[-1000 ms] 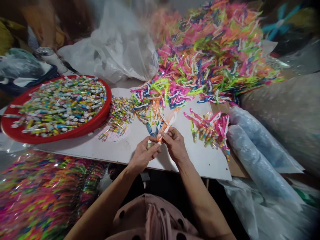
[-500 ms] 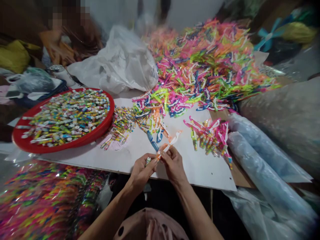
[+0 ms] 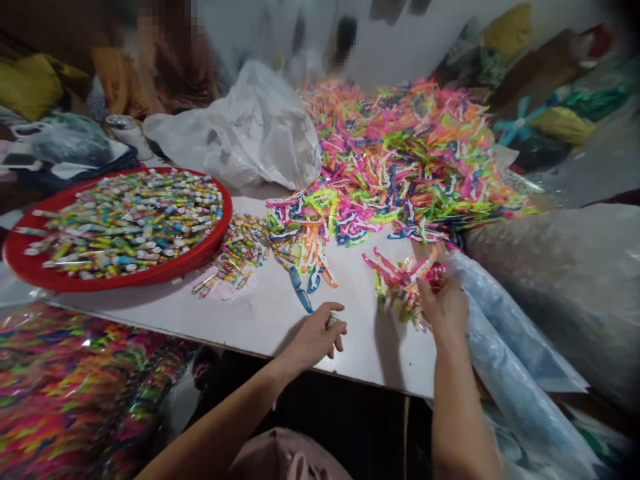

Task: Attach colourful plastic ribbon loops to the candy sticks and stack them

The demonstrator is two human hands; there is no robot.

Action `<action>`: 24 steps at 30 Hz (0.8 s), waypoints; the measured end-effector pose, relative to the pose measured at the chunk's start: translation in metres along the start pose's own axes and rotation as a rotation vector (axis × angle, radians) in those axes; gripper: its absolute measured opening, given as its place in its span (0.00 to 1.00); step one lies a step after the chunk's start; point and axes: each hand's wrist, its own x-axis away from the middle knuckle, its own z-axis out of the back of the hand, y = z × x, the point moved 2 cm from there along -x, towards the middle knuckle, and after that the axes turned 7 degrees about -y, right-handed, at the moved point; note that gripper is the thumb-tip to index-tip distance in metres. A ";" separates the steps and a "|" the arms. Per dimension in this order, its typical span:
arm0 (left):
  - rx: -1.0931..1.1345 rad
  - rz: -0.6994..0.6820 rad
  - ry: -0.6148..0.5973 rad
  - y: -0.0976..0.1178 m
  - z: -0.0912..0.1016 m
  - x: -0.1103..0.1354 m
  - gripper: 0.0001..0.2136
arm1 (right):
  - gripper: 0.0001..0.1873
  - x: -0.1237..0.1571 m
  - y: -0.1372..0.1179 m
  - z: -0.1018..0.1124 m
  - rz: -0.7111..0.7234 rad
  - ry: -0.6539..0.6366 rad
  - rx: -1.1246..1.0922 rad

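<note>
A small pile of pink and green wrapped pieces point(image 3: 400, 283) lies on the white table point(image 3: 270, 313) near its right edge; the right hand point(image 3: 443, 303) rests on it, fingers bent over the pieces — whether they grip any I cannot tell. The left hand point(image 3: 317, 333) sits near the front edge, fingers pinched on a small tube point(image 3: 332, 320). Beyond lie a red tray point(image 3: 15, 257) of tubes, a white plastic bag point(image 3: 250, 133) and a big neon heap point(image 3: 410, 153) — clear plastic rolls point(image 3: 505, 347) flank the right
</note>
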 end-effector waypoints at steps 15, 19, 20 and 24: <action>0.036 -0.062 0.377 -0.012 0.086 -0.002 0.14 | 0.08 0.017 -0.054 -0.128 0.004 -0.570 0.167; 0.106 -0.157 0.261 -0.011 0.079 0.001 0.15 | 0.14 0.035 -0.082 -0.100 0.047 -0.462 -0.504; 0.132 -0.169 0.237 -0.012 0.077 0.002 0.16 | 0.15 0.042 -0.091 -0.095 0.067 -0.403 -0.619; 0.170 -0.222 0.233 -0.014 0.072 0.004 0.18 | 0.14 0.070 -0.107 -0.095 0.064 -0.415 -0.754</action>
